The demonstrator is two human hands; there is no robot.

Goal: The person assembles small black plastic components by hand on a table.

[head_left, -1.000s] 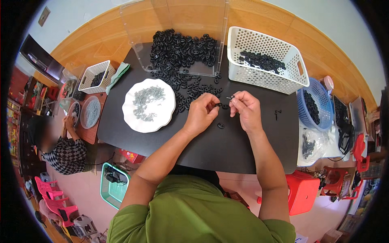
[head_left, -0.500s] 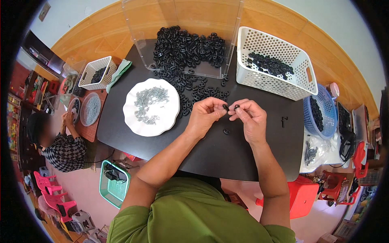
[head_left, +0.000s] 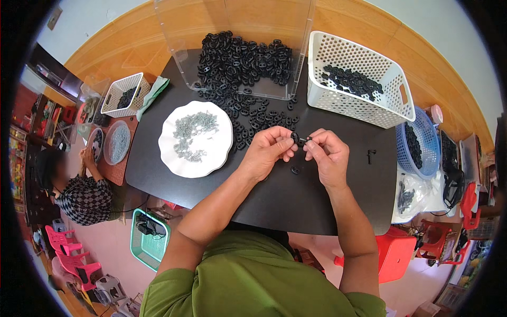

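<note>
- Left hand (head_left: 270,152), mid-frame: thumb and fingers pinch a black oval piece (head_left: 294,138). Compared with half a second ago, we see more of its face.
- Right hand (head_left: 328,154), just right of it: fingertips grip a small dark part (head_left: 309,139), a short pale bit now showing toward the oval. The hands were wider apart a second ago; we judge the two parts are being lined up. Whether they touch, we cannot tell.
- Far left: a co-worker (head_left: 84,198) sits at another table.
- Left of centre: white scalloped plate (head_left: 215,154) bearing small metallic pins (head_left: 194,129).
- Upper middle: more black ovals (head_left: 240,58) heaped in a clear box (head_left: 272,97), spilling toward us.
- Below the hands: one loose oval (head_left: 295,170), nearest thing in the working space; we see nothing blocking the fingers.
- Upper right: white perforated basket (head_left: 364,113) with dark pieces.
- Right: small black parts (head_left: 371,156) on the tabletop; blue basket (head_left: 432,147) beyond.
</note>
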